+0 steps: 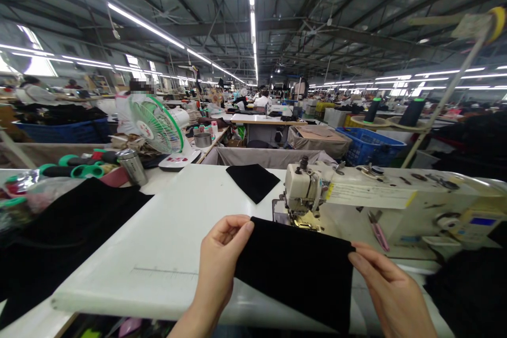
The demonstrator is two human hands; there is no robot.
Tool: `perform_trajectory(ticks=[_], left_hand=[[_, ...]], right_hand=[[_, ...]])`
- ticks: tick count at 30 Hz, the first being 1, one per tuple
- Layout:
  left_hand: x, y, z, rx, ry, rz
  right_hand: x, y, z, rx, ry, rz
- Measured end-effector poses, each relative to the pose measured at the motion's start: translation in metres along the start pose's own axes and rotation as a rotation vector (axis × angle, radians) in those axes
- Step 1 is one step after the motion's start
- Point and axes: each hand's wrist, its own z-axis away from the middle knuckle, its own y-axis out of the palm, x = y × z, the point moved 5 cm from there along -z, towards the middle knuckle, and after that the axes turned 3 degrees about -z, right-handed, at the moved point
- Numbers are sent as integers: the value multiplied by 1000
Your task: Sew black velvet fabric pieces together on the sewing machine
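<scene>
A black fabric piece (pixel 297 269) is stretched between both hands just in front of the sewing machine (pixel 356 195). My left hand (pixel 219 264) pinches its upper left corner between thumb and fingers. My right hand (pixel 390 290) grips its right edge, thumb on top. The cloth's top edge lies close to the machine's presser foot (pixel 303 219). A second, smaller black fabric piece (pixel 253 180) lies flat on the white table (pixel 166 237), behind and to the left of the machine head.
A heap of black cloth (pixel 67 227) covers the left of the table. Behind it stand a green desk fan (pixel 158 127), a metal cup (pixel 132 167) and thread cones. Pink snips (pixel 378 229) lie on the machine bed. A blue basket (pixel 366 147) and other people at workstations fill the background.
</scene>
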Motion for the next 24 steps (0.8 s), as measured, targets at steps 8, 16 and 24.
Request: perform_trajectory(ticks=[8, 16, 24], left_hand=[[5, -5, -10, -51, -64, 111], [33, -21, -27, -73, -77, 63], [31, -17, -18, -10, -76, -60]], right_hand=[[27, 18, 11, 107, -96, -3], [32, 38, 11, 132, 21, -295], [33, 38, 7, 102, -8, -283]])
